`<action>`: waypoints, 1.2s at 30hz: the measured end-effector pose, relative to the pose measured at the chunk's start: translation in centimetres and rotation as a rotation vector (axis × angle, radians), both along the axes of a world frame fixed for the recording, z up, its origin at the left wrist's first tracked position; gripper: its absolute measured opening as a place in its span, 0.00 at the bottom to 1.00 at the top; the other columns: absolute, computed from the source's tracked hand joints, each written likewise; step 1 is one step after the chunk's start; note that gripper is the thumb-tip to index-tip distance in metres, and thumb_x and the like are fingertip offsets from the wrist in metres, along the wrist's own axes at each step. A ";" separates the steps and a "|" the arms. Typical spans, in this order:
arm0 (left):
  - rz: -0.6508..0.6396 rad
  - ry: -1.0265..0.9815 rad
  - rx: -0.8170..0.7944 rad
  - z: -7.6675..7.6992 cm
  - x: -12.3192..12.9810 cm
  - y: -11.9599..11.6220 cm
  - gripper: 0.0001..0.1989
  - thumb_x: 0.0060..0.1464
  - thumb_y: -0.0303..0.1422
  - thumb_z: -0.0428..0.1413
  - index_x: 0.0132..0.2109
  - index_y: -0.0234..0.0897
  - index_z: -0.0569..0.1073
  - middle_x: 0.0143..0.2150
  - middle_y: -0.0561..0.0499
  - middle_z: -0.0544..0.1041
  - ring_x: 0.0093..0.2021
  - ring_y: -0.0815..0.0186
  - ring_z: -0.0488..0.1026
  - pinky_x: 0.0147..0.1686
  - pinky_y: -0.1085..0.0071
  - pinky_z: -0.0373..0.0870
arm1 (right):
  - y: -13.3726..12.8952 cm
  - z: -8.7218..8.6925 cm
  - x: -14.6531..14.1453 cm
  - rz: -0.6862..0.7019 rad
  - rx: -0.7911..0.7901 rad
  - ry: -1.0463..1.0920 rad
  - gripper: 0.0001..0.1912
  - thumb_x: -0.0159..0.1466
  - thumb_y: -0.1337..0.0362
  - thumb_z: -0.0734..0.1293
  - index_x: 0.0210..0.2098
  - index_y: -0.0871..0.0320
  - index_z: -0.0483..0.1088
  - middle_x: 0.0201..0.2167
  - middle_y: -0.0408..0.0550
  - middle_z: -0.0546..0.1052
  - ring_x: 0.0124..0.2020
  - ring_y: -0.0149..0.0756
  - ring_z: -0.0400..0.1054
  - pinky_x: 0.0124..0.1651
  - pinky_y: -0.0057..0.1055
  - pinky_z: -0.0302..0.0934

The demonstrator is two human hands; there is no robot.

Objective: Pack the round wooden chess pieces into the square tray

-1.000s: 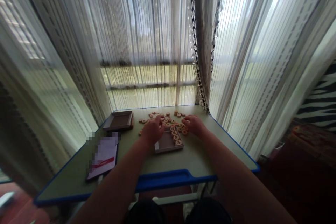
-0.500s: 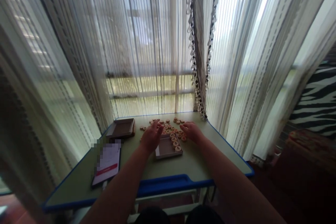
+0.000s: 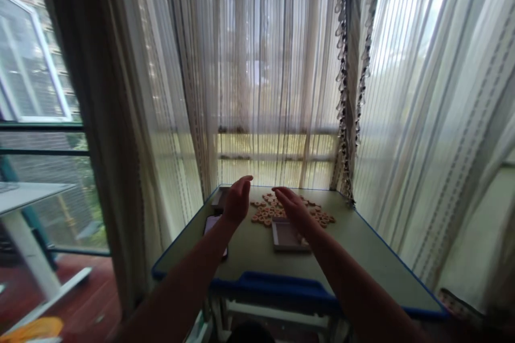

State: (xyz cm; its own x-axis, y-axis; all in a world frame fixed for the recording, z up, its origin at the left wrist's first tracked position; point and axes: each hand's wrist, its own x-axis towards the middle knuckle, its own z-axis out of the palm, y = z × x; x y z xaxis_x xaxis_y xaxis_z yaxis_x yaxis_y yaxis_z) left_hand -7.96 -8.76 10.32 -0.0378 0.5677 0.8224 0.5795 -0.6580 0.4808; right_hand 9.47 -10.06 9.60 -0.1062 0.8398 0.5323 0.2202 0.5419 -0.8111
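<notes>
Both hands are raised over the table (image 3: 249,257) with nothing visible in them. My left hand (image 3: 237,199) is on the left, fingers extended toward the right, near the open box part (image 3: 219,199) behind it. My right hand (image 3: 293,204) stretches its fingers forward and left above the round wooden xiangqi pieces (image 3: 263,215). Several of these lie spread flat on the tabletop. Below my right hand sits a shallow box tray (image 3: 284,241). My right forearm hides its right side and most of the pieces in it.
A tablet (image 3: 211,223) lies at the left, partly covered by my left arm. The table has a blue edge (image 3: 281,283). Sheer curtains (image 3: 277,91) hang behind it. Another white table (image 3: 32,196) stands far left, above a red floor.
My view has swung left, so the table appears farther right. Both hands have lifted away from the pieces, and the left hand has moved toward the box part at the left.
</notes>
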 end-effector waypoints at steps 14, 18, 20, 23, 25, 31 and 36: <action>0.498 -0.305 -0.206 -8.1 -12.1 2.4 0.23 0.57 0.43 0.36 0.45 0.36 0.69 0.45 0.44 0.72 0.47 0.61 0.68 0.46 0.64 0.63 | 5.3 -9.6 -12.7 -0.157 0.002 0.036 0.22 0.57 0.54 0.57 0.47 0.60 0.64 0.45 0.55 0.69 0.47 0.41 0.61 0.50 0.39 0.53; 0.355 -0.113 -0.244 -8.9 -11.7 2.7 0.23 0.56 0.45 0.38 0.48 0.37 0.68 0.46 0.46 0.72 0.49 0.61 0.66 0.48 0.65 0.61 | 6.2 -10.1 -12.4 -0.169 -0.095 0.039 0.26 0.57 0.51 0.55 0.49 0.60 0.63 0.48 0.56 0.67 0.47 0.42 0.62 0.49 0.39 0.54; 0.305 -0.082 -0.273 -8.9 -11.4 3.0 0.24 0.56 0.46 0.38 0.50 0.36 0.66 0.48 0.44 0.71 0.51 0.60 0.65 0.50 0.63 0.60 | 6.6 -10.2 -12.4 -0.153 -0.097 0.007 0.27 0.56 0.50 0.56 0.49 0.61 0.63 0.48 0.57 0.67 0.48 0.43 0.62 0.50 0.40 0.53; 0.260 -0.119 -0.299 -8.9 -11.4 3.3 0.26 0.56 0.46 0.36 0.51 0.34 0.65 0.50 0.44 0.69 0.53 0.60 0.63 0.51 0.62 0.59 | 6.8 -10.4 -12.6 -0.116 -0.092 -0.034 0.28 0.55 0.51 0.58 0.51 0.60 0.62 0.48 0.55 0.68 0.49 0.43 0.61 0.52 0.41 0.52; 0.227 -0.164 -0.323 -9.0 -11.5 3.4 0.27 0.56 0.47 0.36 0.52 0.34 0.65 0.51 0.44 0.69 0.53 0.60 0.62 0.53 0.62 0.57 | 6.7 -10.5 -12.8 -0.103 -0.105 -0.032 0.28 0.55 0.51 0.59 0.52 0.59 0.61 0.48 0.54 0.68 0.50 0.43 0.60 0.53 0.41 0.51; 0.155 -0.164 -0.423 -8.7 -11.2 3.0 0.28 0.54 0.49 0.38 0.49 0.34 0.67 0.48 0.43 0.71 0.51 0.58 0.65 0.50 0.62 0.59 | 6.0 -9.9 -13.0 -0.026 -0.212 0.064 0.26 0.54 0.54 0.62 0.50 0.58 0.62 0.47 0.53 0.69 0.48 0.42 0.63 0.52 0.40 0.54; 0.237 -0.246 -0.403 -8.0 -11.4 2.6 0.22 0.52 0.48 0.43 0.40 0.35 0.70 0.37 0.47 0.74 0.39 0.63 0.70 0.39 0.68 0.65 | 6.1 -9.4 -12.8 -0.019 -0.254 0.234 0.24 0.50 0.56 0.64 0.44 0.62 0.65 0.43 0.55 0.71 0.43 0.40 0.67 0.47 0.36 0.59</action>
